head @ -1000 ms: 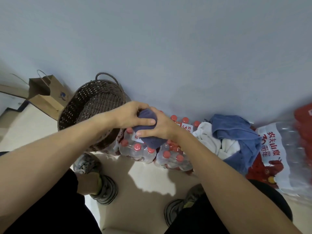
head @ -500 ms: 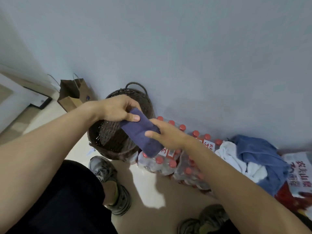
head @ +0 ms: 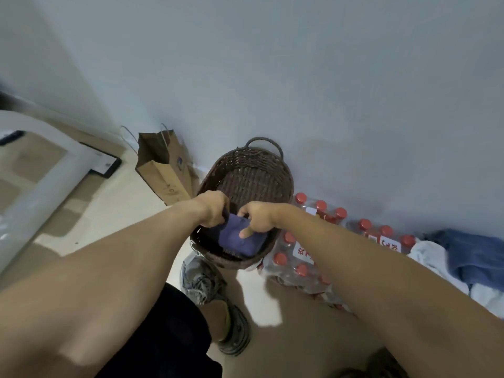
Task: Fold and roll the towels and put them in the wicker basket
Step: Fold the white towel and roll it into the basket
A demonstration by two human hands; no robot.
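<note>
Both hands clamped on rolled purple towel (head: pixel 241 240): left hand (head: pixel 214 211), right hand (head: pixel 257 219). Towel low inside wicker basket (head: pixel 286 184), frame centre. Placement step. Next: release; fetch blue towel (head: pixel 471 255), right edge.

Floor (head: pixel 286 347) — basket (head: pixel 253 170), bottles (head: pixel 308 257), bag (head: pixel 163 170)

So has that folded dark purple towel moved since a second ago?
Yes. The folded dark purple towel went from above the red-capped bottles leftwards, down into the brown wicker basket.
</note>
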